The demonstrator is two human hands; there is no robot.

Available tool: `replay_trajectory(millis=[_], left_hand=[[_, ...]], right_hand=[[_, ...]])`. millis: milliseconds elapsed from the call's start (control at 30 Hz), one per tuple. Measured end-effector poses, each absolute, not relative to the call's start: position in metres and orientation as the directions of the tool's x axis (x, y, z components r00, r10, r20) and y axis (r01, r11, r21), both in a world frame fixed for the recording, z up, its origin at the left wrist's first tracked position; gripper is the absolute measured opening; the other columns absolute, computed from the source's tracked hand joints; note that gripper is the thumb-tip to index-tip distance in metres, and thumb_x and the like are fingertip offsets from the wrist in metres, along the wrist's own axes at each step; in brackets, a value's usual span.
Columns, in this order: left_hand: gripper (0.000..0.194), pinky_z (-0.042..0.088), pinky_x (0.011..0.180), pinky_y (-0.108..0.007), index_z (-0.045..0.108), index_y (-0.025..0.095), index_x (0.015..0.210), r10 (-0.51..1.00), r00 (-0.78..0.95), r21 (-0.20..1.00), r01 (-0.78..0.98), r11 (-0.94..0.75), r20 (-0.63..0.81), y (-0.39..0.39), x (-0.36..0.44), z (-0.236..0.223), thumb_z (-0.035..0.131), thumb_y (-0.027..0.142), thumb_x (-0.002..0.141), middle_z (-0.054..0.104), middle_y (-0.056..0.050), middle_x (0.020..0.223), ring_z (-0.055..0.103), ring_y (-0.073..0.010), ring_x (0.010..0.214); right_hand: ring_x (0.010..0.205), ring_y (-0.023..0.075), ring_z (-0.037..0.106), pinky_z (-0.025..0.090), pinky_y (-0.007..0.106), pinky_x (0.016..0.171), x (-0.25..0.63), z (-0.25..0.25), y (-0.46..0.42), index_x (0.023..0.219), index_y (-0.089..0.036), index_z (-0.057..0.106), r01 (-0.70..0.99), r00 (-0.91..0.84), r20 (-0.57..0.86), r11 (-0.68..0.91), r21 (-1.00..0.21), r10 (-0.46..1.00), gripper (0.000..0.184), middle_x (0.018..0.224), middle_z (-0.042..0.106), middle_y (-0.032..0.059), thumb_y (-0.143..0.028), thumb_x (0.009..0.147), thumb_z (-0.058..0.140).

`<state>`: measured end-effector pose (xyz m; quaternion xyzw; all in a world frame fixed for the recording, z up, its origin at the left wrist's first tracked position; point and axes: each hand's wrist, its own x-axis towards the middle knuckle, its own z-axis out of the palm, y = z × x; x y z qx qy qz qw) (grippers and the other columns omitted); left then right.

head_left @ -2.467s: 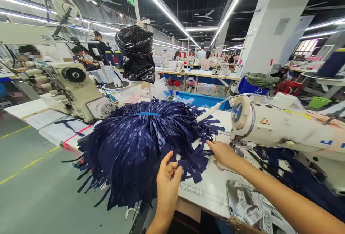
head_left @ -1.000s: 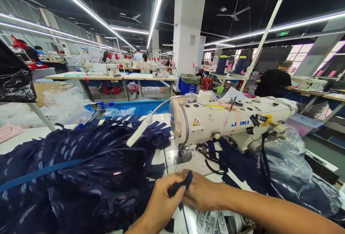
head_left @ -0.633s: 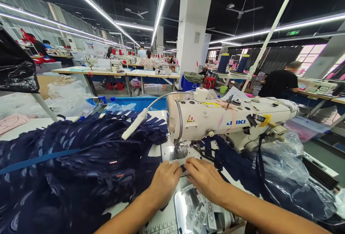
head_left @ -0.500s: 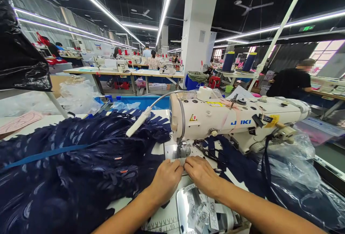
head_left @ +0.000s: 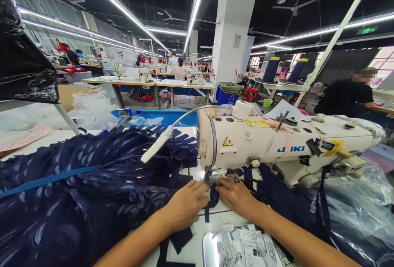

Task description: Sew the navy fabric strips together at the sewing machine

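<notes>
A narrow navy fabric strip lies at the needle area of a white sewing machine, its lower end hanging toward me. My left hand is closed, with bent fingertips at the strip's left edge. From the other side, my right hand pinches the strip close to the presser foot. The fingertips of both hands are partly hidden. Just below the hands, a shiny metal tray holds several white printed labels.
A big heap of navy patterned fabric covers the left side. Clear plastic bags lie at the right. A white thread-guide handle hangs left of the machine head. Two navy thread cones stand behind, and a person in black sits at far right.
My hands have moved slightly apart from being close together at a pale piece by the needle. A navy strip now shows between them. The camera view has shifted a little.
</notes>
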<state>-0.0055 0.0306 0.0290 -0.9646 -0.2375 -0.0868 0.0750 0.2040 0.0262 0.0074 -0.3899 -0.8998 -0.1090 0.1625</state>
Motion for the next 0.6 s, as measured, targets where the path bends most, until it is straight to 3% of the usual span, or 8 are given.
replay_trajectory(millis=[167,300,400,500,600], left_hand=[[0.019,0.04,0.091,-0.032,0.055,0.015,0.088,0.5,0.849,0.043,0.501,-0.864,0.172,0.038,-0.006,0.021,0.058,0.006,0.072,0.057,-0.008,0.108,0.054,-0.02,0.102],[0.015,0.038,0.094,-0.036,0.056,0.015,0.085,0.58,0.775,0.075,0.582,-0.81,0.252,0.038,-0.007,0.018,0.047,0.004,0.08,0.058,-0.009,0.109,0.056,-0.019,0.101],[0.018,0.035,0.095,-0.044,0.058,0.016,0.099,0.625,0.747,0.061,0.63,-0.775,0.226,0.036,-0.006,0.021,0.049,0.012,0.083,0.056,-0.012,0.116,0.053,-0.0228,0.108],[0.033,0.033,0.094,-0.052,0.052,0.021,0.117,0.653,0.736,0.049,0.657,-0.753,0.179,0.032,-0.005,0.025,0.053,0.026,0.085,0.05,-0.016,0.124,0.047,-0.0284,0.114],[0.042,0.033,0.091,-0.055,0.048,0.025,0.124,0.663,0.735,0.057,0.663,-0.746,0.141,0.03,-0.005,0.027,0.053,0.039,0.084,0.048,-0.018,0.127,0.044,-0.0319,0.117]], right_hand=[[0.087,0.0213,0.058,0.042,0.038,0.082,0.192,0.007,0.019,0.082,-0.016,0.063,0.849,-0.507,0.293,0.528,0.007,0.811,0.023,0.097,0.063,0.0089,-0.001,0.081,0.046],[0.093,0.0221,0.058,0.042,0.041,0.087,0.193,0.005,0.022,0.088,-0.017,0.063,0.833,-0.529,0.258,0.553,-0.026,0.809,0.024,0.106,0.062,0.0089,-0.003,0.084,0.044],[0.097,0.0231,0.058,0.045,0.04,0.085,0.198,0.006,0.025,0.092,-0.016,0.064,0.795,-0.581,0.247,0.606,-0.033,0.775,0.024,0.11,0.062,0.0099,-0.004,0.085,0.044],[0.097,0.0236,0.059,0.048,0.039,0.081,0.202,0.007,0.027,0.097,-0.016,0.063,0.778,-0.604,0.231,0.627,-0.035,0.762,0.027,0.114,0.06,0.012,-0.003,0.083,0.045],[0.099,0.0239,0.059,0.05,0.038,0.078,0.204,0.007,0.028,0.102,-0.016,0.062,0.763,-0.62,0.225,0.644,-0.047,0.751,0.029,0.117,0.059,0.0129,-0.003,0.082,0.045]])
